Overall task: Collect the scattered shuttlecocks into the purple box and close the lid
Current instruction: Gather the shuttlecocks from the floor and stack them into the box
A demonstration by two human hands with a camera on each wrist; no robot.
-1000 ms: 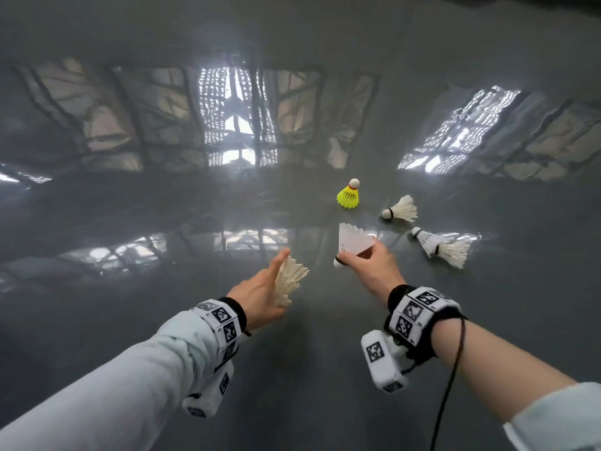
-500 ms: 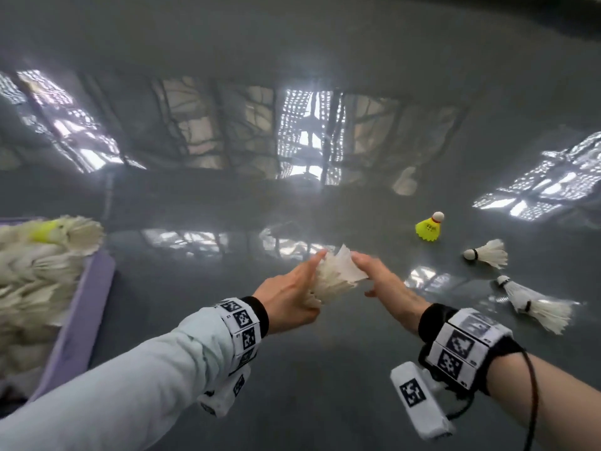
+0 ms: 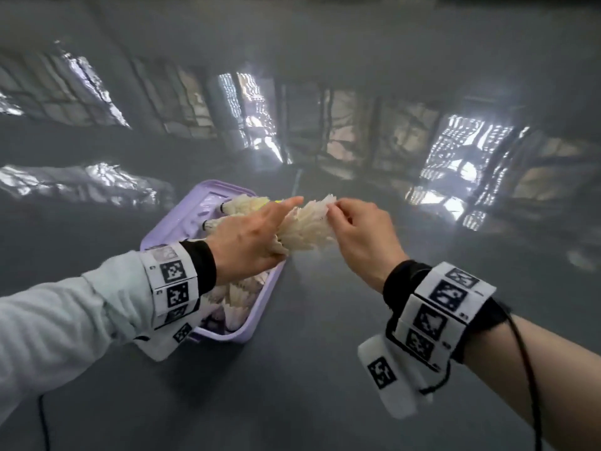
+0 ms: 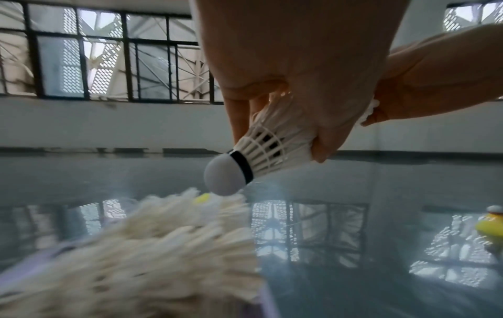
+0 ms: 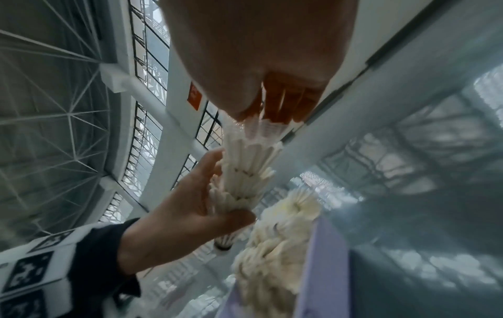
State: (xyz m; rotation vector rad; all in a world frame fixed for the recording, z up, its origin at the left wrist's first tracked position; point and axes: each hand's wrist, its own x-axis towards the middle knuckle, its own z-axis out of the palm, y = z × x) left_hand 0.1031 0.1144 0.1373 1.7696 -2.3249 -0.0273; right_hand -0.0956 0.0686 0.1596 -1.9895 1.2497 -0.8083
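Observation:
A nested stack of white shuttlecocks [image 3: 305, 227] hangs just over the right rim of the open purple box [image 3: 224, 185]. My left hand [image 3: 260, 229] grips the stack's lower part, index finger stretched along it. My right hand [image 3: 338, 213] pinches the feather tips at the top end. In the left wrist view the stack's cork [image 4: 226, 174] points down at the white shuttlecocks [image 4: 152, 247] piled in the box. The right wrist view shows the stack [image 5: 245, 172] between my right fingertips [image 5: 283, 103] and my left hand [image 5: 185, 215], beside the box wall [image 5: 324, 269].
The glossy grey floor [image 3: 325, 369] mirrors the hall windows. One yellow shuttlecock [image 4: 492, 226] stands on the floor at the right edge of the left wrist view. A cable [image 3: 527, 369] runs from my right wristband.
My right hand brought its white shuttlecock onto the stack in my left hand. Both hands then carried the stack left to the purple box; the loose shuttlecocks have left the head view.

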